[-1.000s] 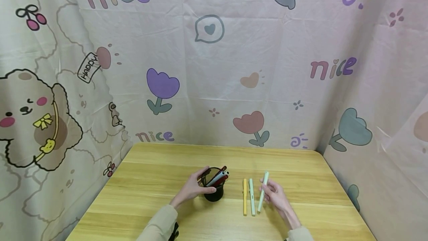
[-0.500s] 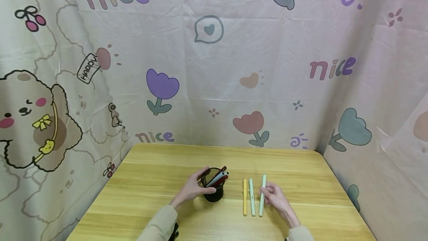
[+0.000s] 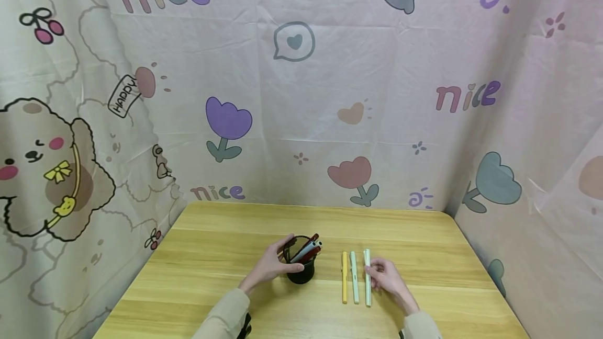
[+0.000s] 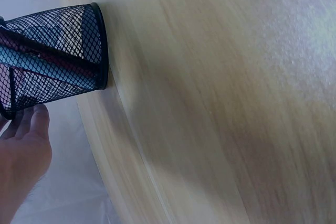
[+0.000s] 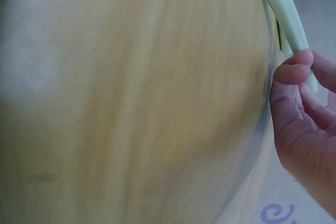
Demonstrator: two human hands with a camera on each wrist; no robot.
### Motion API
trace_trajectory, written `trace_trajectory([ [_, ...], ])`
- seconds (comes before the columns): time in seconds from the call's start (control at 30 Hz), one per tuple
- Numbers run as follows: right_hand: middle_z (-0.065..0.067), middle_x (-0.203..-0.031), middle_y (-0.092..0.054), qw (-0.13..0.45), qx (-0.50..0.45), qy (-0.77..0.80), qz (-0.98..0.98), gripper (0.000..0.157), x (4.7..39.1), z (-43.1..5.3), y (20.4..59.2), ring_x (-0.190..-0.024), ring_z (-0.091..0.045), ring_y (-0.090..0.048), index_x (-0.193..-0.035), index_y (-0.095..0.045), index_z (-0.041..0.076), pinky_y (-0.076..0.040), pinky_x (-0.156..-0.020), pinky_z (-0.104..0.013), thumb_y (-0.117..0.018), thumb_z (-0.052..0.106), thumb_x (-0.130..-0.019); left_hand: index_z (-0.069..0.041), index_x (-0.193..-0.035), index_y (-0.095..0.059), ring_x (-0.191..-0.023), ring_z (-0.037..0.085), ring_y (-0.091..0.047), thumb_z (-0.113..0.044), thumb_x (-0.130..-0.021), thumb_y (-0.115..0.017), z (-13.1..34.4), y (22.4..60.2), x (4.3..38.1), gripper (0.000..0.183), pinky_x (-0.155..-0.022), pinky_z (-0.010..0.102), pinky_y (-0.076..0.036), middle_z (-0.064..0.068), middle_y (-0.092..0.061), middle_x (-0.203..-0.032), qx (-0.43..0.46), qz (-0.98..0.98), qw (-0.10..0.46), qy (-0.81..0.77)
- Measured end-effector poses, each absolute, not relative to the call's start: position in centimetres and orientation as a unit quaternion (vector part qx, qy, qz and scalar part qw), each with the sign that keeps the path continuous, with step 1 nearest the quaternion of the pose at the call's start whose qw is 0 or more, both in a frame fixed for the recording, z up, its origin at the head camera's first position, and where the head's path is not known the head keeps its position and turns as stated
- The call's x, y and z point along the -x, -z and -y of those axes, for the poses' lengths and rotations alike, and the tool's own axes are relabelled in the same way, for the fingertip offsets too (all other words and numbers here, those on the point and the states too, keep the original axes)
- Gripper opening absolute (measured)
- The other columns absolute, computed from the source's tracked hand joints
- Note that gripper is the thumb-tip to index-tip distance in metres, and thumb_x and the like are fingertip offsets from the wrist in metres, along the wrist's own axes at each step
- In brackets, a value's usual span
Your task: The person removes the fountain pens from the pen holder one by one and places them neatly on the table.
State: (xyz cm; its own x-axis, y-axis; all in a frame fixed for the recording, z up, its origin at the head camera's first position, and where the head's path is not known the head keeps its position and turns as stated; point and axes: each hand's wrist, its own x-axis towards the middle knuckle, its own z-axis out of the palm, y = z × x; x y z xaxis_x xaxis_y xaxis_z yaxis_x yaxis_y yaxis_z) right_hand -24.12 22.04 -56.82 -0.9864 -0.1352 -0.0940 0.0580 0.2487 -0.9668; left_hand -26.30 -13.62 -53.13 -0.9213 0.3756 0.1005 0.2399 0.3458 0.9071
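A black mesh pen holder [image 3: 300, 273] stands on the table with several pens [image 3: 308, 249] leaning in it. My left hand [image 3: 271, 263] grips it near the rim, thumb across the front and fingers behind. In the left wrist view the mesh holder [image 4: 55, 56] shows dark and pale blue pens through its wall. My right hand [image 3: 387, 277] pinches a pale green pen [image 3: 367, 281] between thumb and fingers. That pen [image 5: 287, 17] lies along a row with another light green pen [image 3: 355, 279] and a yellow pen [image 3: 345, 279] to its left.
The wooden table [image 3: 226, 302] reaches back to a printed cloth [image 3: 292, 119] hung behind it. Similar cloth hangs at the left and right sides. The row of pens lies to the right of the holder.
My right hand has lowered the pale green pen and turned it from a slant to nearly parallel with the other two. The left hand and the holder have stayed in place.
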Motion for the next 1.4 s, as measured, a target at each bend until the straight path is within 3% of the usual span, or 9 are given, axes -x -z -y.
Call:
trace_trajectory([
  [0.53, -0.008, -0.072, -0.061, 0.032, 0.043, 0.503, -0.863, 0.026, 24.2, -21.2, 56.8, -0.048, -0.01, -0.052, -0.112, -0.059, -0.011, -0.046, -0.041, -0.02, -0.064, 0.007, -0.095, -0.003, -0.156, -0.034, -0.146, 0.05, -0.033, -0.032, -0.08, -0.086, 13.6, 53.2, 26.3, 0.097, -0.116, 0.063, -0.038, 0.023, -0.034, -0.161, -0.189, -0.815, 0.068, -0.544],
  [0.83, -0.007, -0.072, -0.061, 0.029, 0.01, 0.481, -0.876, 0.036, 24.3, -20.6, 56.7, -0.047, -0.012, -0.054, -0.121, -0.057, -0.012, -0.046, -0.041, -0.023, -0.067, 0.007, -0.092, -0.004, -0.156, -0.035, -0.146, 0.049, -0.035, -0.034, -0.079, -0.086, 13.7, 53.2, 26.4, 0.096, -0.115, 0.061, -0.04, 0.022, -0.035, -0.161, -0.187, -0.82, 0.061, -0.537],
  [1.4, -0.006, -0.075, -0.056, 0.029, -0.015, 0.468, -0.883, 0.036, 24.4, -20.2, 56.5, -0.046, -0.012, -0.053, -0.123, -0.056, -0.011, -0.044, -0.04, -0.022, -0.067, 0.006, -0.093, -0.003, -0.155, -0.035, -0.146, 0.049, -0.034, -0.034, -0.078, -0.087, 13.8, 53.1, 26.2, 0.098, -0.114, 0.062, -0.04, 0.022, -0.035, -0.161, -0.189, -0.815, 0.063, -0.543],
])
